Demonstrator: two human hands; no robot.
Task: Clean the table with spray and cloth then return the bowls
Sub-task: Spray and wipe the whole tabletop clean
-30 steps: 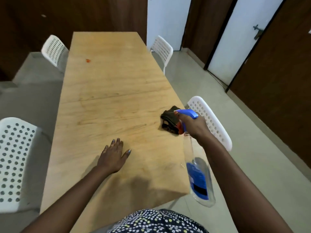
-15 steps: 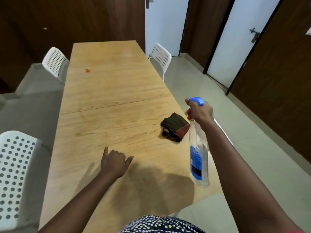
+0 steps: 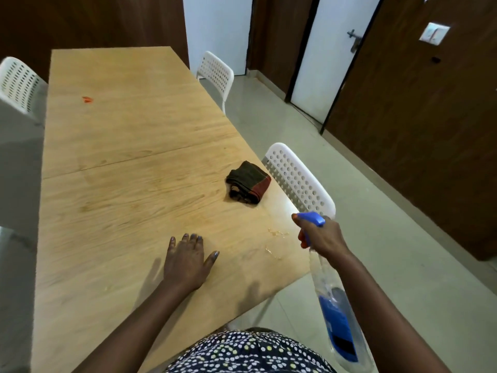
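Observation:
A long wooden table runs away from me. My right hand grips a clear spray bottle with a blue head and blue label, held just off the table's near right corner, nozzle pointing left over the wood. Small wet drops lie on the wood beside it. A folded dark green and red cloth rests near the right edge, beyond my right hand. My left hand rests flat on the table, fingers spread. A small red speck sits far left. No bowls are in view.
White perforated chairs stand around the table: one right beside the cloth, one further back on the right, one at the far left. White doors and dark wood walls lie to the right. The floor is pale tile.
My right hand with the bottle has drawn back from beside the cloth toward the near right corner. Wet drops now show on the wood. My left hand has spread flat on the table.

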